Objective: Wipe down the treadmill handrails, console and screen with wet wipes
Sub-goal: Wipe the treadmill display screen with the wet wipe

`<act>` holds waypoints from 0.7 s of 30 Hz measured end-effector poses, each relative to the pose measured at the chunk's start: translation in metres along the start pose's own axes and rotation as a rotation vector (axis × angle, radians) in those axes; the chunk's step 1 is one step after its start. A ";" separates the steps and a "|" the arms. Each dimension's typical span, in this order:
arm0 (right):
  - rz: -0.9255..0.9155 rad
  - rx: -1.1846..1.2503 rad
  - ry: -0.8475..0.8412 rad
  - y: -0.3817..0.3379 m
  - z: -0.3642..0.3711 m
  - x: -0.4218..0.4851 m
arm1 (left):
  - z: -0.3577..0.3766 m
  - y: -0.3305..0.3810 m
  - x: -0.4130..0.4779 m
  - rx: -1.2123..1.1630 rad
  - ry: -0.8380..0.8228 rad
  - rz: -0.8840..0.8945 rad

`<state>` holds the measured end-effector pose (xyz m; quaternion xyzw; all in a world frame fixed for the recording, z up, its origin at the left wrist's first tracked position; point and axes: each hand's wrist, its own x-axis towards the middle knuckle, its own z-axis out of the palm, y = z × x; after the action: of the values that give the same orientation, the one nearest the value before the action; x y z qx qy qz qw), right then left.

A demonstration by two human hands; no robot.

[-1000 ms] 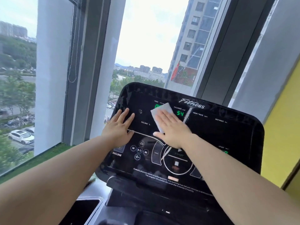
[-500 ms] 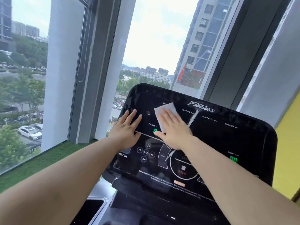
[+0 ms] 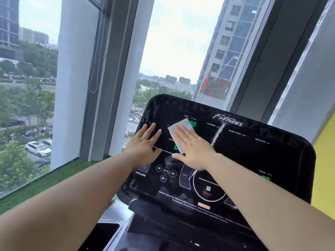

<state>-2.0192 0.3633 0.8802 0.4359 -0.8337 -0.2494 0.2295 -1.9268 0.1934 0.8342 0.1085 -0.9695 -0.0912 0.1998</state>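
Note:
The black treadmill console (image 3: 253, 160) fills the middle and right of the head view, with green digits and white labels on its glossy screen. A white wet wipe (image 3: 178, 126) lies flat on the upper left part of the screen. My right hand (image 3: 194, 149) presses flat on the wipe, fingers together, covering its lower half. My left hand (image 3: 145, 145) rests flat on the console's left edge with fingers spread and nothing in it. The handrails are out of view.
Tall windows with grey frames (image 3: 112, 69) stand right behind the console. A green turf strip (image 3: 54, 182) runs along the window base at left. A yellow wall (image 3: 324, 160) is at right. A silver tray with a dark recess (image 3: 107, 232) sits below the console.
My right hand has slid the wipe slightly left and up across the screen. The view has shifted, so the console sits further right in the frame. My left hand stays on the console's left edge.

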 end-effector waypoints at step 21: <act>0.139 0.082 -0.017 0.012 -0.028 0.031 | 0.011 -0.023 -0.011 -0.108 -0.009 -0.067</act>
<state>-2.0256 0.3373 0.9146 0.3838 -0.8734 -0.2024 0.2213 -1.9173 0.1757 0.8155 0.1297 -0.9600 -0.1504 0.1976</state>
